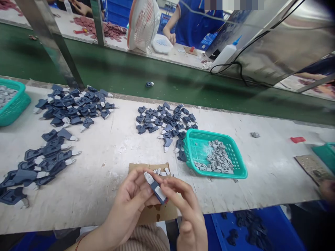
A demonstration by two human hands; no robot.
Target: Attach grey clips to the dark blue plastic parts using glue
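Between both hands, above a piece of cardboard (170,209) at the table's near edge, is a dark blue part (155,188) with a pale grey tip and a light rectangular patch on its side. My left hand (128,198) grips it from the left, thumb on its near side and fingers behind. The fingers of my right hand (184,202) press on the part's right side, near the light patch. Several small white pieces (163,172) lie on the cardboard just behind the hands. A green basket (242,170) holding small grey pieces stands to the right.
Heaps of dark blue parts lie at the back left (75,104), left (42,164) and centre (167,118). Another green basket (22,104) is far left. A red piece (297,139) lies right. Behind the green strip (117,76) are a fan (143,26), a bottle (225,55) and a person (195,24).
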